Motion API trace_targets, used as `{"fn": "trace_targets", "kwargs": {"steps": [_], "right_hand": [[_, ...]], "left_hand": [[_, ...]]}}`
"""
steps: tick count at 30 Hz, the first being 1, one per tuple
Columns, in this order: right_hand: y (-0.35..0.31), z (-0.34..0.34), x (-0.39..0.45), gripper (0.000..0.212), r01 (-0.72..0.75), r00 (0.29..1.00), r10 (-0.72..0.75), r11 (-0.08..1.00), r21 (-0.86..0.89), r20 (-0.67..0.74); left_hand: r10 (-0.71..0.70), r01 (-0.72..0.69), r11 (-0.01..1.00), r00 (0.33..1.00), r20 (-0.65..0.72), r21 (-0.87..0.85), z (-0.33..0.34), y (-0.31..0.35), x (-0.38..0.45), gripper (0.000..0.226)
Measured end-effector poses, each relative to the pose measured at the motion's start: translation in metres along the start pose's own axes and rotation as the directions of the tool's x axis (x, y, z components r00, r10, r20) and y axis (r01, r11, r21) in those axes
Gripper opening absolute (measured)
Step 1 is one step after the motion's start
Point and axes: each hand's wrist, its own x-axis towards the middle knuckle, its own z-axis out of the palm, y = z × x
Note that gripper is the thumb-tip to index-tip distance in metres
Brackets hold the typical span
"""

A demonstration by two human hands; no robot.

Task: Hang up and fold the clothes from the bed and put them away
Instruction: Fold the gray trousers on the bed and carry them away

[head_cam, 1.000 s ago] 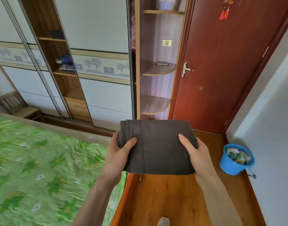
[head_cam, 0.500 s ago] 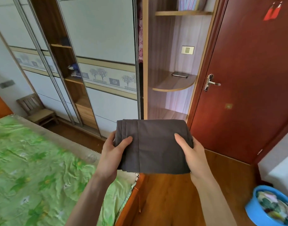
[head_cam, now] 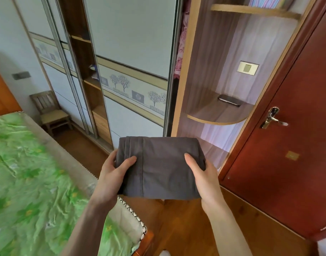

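**Folded cloth held in both hands before the wardrobe**

A folded dark grey cloth (head_cam: 162, 167) is held flat in the air at chest height, above the wood floor (head_cam: 186, 224) and just past the corner of the bed (head_cam: 29, 182). The left hand (head_cam: 112, 174) grips its left edge, thumb lying on top and fingers curled underneath. The right hand (head_cam: 202, 174) grips the right edge the same way, thumb on top, fingers hidden below the cloth. Stacked fold edges show along the cloth's left side.

The bed, with a crumpled green floral sheet, lies to the left. Ahead stands a wardrobe (head_cam: 132, 43) with pale sliding doors; one gap shows wooden shelves inside. To its right are open rounded corner shelves (head_cam: 219, 115), and a dark phone (head_cam: 229, 100) lies on the middle one. A red-brown door (head_cam: 297, 145) with a metal handle (head_cam: 271, 118) is at the far right. A small wooden chair (head_cam: 51, 111) stands by the wall beyond the bed.
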Motion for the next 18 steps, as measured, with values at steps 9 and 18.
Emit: {"fn": "trace_targets", "kwargs": {"steps": [9,18], "right_hand": [[-0.041,0.046,0.16,0.032,0.058,0.981,-0.05,0.998,-0.038,0.189],[-0.063,0.114,0.279,0.032,0.023,0.911,-0.008,0.999,-0.031,0.413]], "left_hand": [[0.015,-0.021,0.999,0.988,-0.151,-0.038,0.015,-0.004,0.133,0.053],[0.04,-0.066,0.997,0.916,-0.4,-0.051,0.01,0.007,0.209,0.073]]}}
